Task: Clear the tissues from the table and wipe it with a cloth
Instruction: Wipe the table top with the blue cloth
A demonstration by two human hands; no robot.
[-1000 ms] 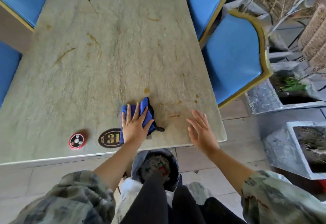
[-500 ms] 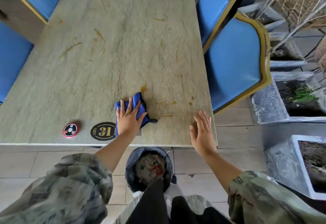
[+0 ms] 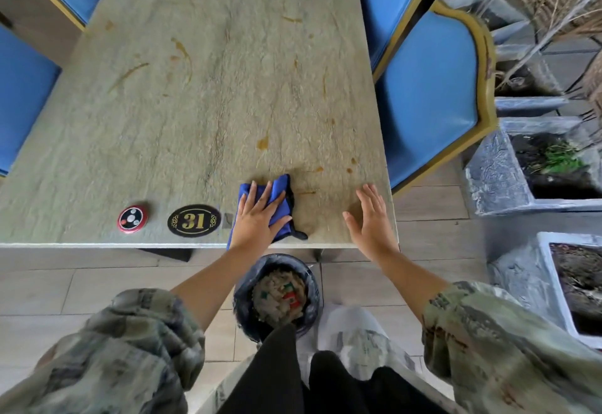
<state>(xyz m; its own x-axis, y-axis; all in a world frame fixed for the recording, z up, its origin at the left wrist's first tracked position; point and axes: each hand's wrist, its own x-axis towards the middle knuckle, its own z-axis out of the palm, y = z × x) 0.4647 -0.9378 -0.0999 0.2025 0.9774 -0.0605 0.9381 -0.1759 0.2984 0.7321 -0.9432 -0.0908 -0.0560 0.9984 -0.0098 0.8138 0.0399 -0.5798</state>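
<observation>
A folded blue cloth (image 3: pixel 280 192) lies at the near edge of the stone table (image 3: pixel 202 94). My left hand (image 3: pixel 257 218) presses flat on the cloth with fingers spread. My right hand (image 3: pixel 369 218) hovers or rests open near the table's near right corner, fingers straight. Brown stains mark the tabletop, several just beyond and right of the cloth. No tissues show on the table. A bin with a dark liner (image 3: pixel 242 293), holding crumpled waste, stands on the floor below the table edge between my arms.
A black oval number plate "31" (image 3: pixel 194 220) and a red round call button (image 3: pixel 132 219) sit left of the cloth. Blue chairs (image 3: pixel 430 100) line both sides of the table. Grey stone planters (image 3: pixel 498 172) stand on the right.
My left hand has slid the cloth to the right along the near edge, away from the number plate. My right hand has come over the table's corner. The camera view pulled back slightly.
</observation>
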